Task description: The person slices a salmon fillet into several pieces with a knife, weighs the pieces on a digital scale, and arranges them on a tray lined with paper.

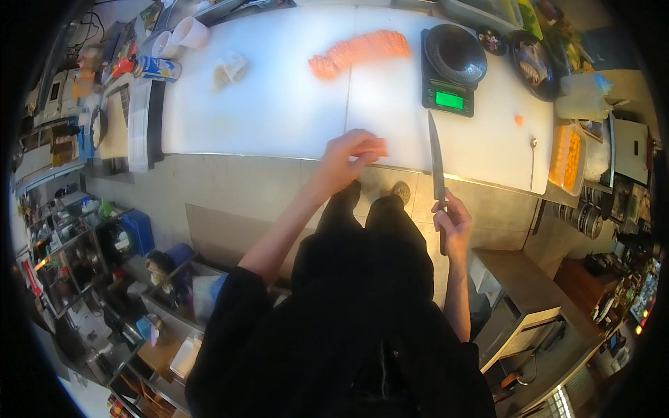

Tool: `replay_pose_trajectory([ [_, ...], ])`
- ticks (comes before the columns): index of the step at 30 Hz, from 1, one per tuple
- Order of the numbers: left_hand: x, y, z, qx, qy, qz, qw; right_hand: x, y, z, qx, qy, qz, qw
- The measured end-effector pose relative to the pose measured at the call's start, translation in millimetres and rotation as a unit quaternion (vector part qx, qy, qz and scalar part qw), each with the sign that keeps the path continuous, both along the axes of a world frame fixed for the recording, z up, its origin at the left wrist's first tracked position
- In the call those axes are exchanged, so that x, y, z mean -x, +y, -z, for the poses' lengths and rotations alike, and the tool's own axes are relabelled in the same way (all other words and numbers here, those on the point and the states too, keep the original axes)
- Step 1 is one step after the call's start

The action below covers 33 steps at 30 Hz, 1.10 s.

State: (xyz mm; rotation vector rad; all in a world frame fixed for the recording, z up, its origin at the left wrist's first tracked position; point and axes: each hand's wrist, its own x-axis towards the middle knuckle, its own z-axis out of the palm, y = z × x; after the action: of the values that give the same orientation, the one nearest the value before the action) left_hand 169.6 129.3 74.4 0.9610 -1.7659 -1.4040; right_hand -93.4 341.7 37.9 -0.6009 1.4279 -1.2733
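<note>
My left hand (349, 157) holds a block of raw salmon (377, 147) near the front edge of a white cutting board (261, 120). In my right hand (453, 222) is the handle of a long kitchen knife (436, 157), its blade pointing away from me across the board's edge. Farther back, a row of overlapping salmon slices (360, 51) lies on the board. To its right stands a digital kitchen scale (448, 99) with its display lit green and a dark round plate (456, 54) on it. A small orange piece (518, 120) lies right of the scale.
A crumpled whitish cloth or wrap (230, 69) lies at the back left, near white cups (190, 33) and a gas canister (157, 69). At the right are a long-handled spoon (532, 162), a container of orange food (567, 157) and a dark plate (533, 65) holding food.
</note>
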Motion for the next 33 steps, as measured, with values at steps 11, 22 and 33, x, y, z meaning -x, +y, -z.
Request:
replay_pose_trajectory([
  [11,10.5,12.5,45.0,0.121,-0.197,-0.228,0.946,24.7,-0.1,0.1,0.076,0.404,-0.128,0.902],
  [22,56.6,41.9,87.8,0.33,-0.103,-0.222,0.912,-63.0,-45.5,50.3,0.175,0.527,-0.098,0.826],
  [33,57.7,37.3,88.1,0.307,-0.061,-0.209,0.927,-84.5,-57.8,50.5,0.159,0.56,-0.062,0.811],
])
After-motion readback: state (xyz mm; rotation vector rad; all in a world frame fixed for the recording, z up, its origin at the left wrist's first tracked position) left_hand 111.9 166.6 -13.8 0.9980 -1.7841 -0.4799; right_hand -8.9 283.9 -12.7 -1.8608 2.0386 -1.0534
